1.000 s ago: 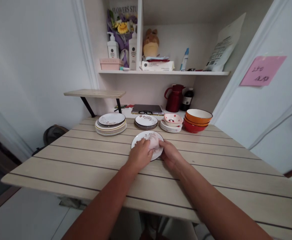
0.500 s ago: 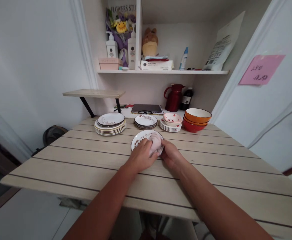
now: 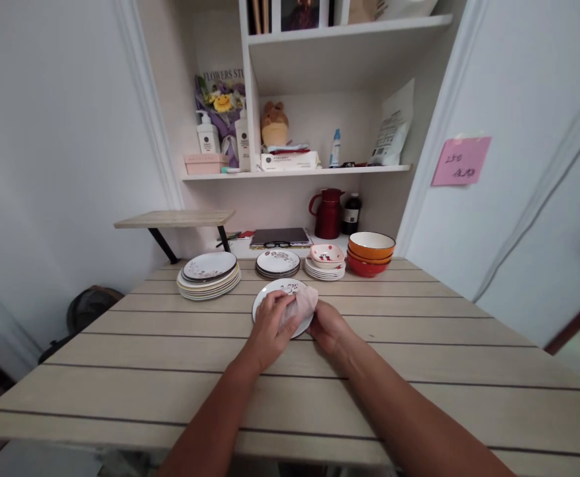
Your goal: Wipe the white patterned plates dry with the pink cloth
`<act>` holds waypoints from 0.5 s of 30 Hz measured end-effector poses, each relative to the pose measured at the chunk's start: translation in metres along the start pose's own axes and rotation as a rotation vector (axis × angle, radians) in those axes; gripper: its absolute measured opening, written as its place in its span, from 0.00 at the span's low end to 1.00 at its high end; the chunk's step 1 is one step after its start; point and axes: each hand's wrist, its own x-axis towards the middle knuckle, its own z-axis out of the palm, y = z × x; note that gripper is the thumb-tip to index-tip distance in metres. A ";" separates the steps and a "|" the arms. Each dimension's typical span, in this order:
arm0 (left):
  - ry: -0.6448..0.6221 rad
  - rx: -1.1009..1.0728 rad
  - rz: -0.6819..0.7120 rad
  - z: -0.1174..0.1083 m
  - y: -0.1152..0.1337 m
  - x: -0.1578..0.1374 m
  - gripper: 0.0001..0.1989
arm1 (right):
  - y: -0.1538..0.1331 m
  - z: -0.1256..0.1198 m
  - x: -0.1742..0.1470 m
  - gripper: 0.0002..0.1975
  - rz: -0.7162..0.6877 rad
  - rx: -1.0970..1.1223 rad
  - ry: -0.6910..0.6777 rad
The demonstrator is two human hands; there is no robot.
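Observation:
A white plate [image 3: 274,287] with a dark rim and a brown printed pattern is in front of me at the middle of the table. My left hand [image 3: 273,324] is closed on a pale pink cloth [image 3: 304,303] and presses it against the plate's face. At the plate's right edge, my right hand [image 3: 330,326] grips the rim, its fingertips partly hidden under and behind it. Hand and cloth cover much of the plate's lower right part.
Behind the plate stand a large plate stack [image 3: 209,275], a smaller plate stack [image 3: 277,263], small dishes topped by a pink bowl [image 3: 326,256], and orange and red bowls [image 3: 371,254]. Farther back are a red jug [image 3: 328,213], a dark bottle [image 3: 352,213] and a raised wooden shelf [image 3: 173,219].
The camera view has tilted up, so more shelving shows. My left hand has shifted the cloth slightly across the plate, and its fingers lie flatter. The right hand keeps hold of the rim.

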 end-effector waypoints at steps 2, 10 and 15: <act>0.021 -0.028 0.015 -0.002 0.004 0.000 0.20 | 0.000 0.000 0.000 0.09 0.002 0.013 -0.002; 0.527 -0.004 -0.222 -0.006 -0.009 0.006 0.17 | 0.003 -0.006 0.008 0.08 0.034 0.040 0.042; 0.657 -0.372 -0.566 -0.009 -0.019 0.010 0.20 | 0.000 -0.008 0.006 0.11 0.100 0.053 0.035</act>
